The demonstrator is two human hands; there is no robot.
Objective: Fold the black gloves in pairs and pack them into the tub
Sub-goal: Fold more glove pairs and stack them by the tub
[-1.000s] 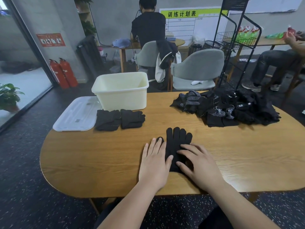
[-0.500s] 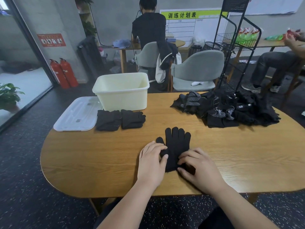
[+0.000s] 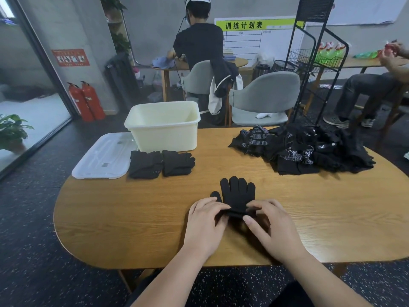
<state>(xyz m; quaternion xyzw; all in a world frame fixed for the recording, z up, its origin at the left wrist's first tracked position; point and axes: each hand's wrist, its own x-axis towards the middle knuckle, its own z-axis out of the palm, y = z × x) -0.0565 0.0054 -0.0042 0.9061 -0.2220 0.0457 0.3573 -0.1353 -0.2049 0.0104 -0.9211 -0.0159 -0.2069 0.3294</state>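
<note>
A pair of black gloves (image 3: 236, 192) lies stacked on the wooden table (image 3: 110, 207) in front of me, fingers pointing away. My left hand (image 3: 204, 224) and my right hand (image 3: 271, 227) both pinch the cuff end, which is lifted and rolled over toward the fingers. Two folded black glove pairs (image 3: 160, 163) lie side by side in front of the cream tub (image 3: 163, 127). The tub stands open at the far left of the table. A heap of loose black gloves (image 3: 309, 149) covers the far right.
The tub's white lid (image 3: 103, 156) lies flat left of the folded pairs. Grey chairs (image 3: 263, 96) and a black wire rack (image 3: 309, 63) stand behind the table. One person sits with their back to me, another at the right edge.
My hands went from lying flat on the glove pair to pinching its cuff end and rolling it up toward the fingers. The gloves look shorter now.
</note>
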